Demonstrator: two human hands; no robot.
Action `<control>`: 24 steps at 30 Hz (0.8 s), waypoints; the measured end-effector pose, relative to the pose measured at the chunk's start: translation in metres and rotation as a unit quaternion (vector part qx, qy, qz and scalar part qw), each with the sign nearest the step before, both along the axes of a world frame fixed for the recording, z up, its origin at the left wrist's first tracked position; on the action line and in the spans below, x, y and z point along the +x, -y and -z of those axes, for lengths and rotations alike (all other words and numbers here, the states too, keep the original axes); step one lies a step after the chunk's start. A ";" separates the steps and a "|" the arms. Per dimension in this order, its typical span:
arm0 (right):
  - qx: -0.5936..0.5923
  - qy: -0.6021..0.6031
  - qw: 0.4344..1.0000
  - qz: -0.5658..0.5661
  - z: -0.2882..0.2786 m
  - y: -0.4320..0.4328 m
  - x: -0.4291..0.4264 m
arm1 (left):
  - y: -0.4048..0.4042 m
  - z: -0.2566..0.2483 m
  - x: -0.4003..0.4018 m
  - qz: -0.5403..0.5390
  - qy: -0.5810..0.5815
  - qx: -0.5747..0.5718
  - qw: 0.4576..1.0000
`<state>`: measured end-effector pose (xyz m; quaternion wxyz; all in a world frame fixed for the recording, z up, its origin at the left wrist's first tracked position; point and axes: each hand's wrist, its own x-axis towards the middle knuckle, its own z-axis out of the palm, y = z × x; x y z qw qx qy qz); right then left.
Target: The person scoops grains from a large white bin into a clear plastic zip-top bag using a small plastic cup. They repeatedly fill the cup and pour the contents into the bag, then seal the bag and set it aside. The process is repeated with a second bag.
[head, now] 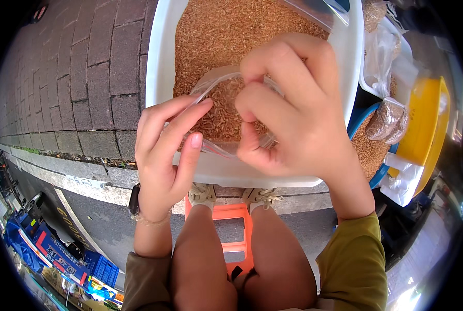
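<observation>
A clear plastic zip bag is spread wide at its mouth above a white plastic tub of reddish-brown rice grains. My left hand holds the bag's left rim between thumb and fingers. On the opposite side, my right hand has its fingers curled in on the right rim, hiding part of it. Grains show within the mouth; I cannot tell whether they are in the bag or seen through its film.
Another clear plastic bag lies at the tub's far right. To the right are a blue-rimmed container of grains, filled bags and a yellow bin. Below are an orange plastic stool and the kerb. Brick paving spreads left.
</observation>
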<state>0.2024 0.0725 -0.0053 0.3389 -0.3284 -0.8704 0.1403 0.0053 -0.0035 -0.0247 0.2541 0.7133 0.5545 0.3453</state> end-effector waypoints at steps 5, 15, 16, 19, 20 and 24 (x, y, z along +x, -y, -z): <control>0.053 -0.008 0.998 0.012 0.003 0.005 -0.002 | 0.003 0.004 0.005 -0.011 0.013 -0.002 1.000; -0.003 -0.009 0.999 0.051 -0.014 0.008 0.037 | 0.013 0.013 0.011 -0.039 0.050 0.011 0.998; -0.014 -0.010 0.998 0.063 -0.017 0.012 0.041 | 0.013 0.012 0.012 -0.042 0.055 0.010 0.998; -0.133 -0.173 0.966 0.139 -0.019 0.030 0.045 | 0.013 0.008 0.011 -0.035 0.048 0.006 0.998; -0.129 -0.165 0.965 0.160 -0.020 0.035 0.045 | 0.012 0.006 0.011 -0.035 -0.028 0.034 0.998; -0.102 -0.146 0.977 0.114 -0.024 0.049 0.033 | 0.018 -0.014 0.011 -0.022 -0.156 0.126 0.979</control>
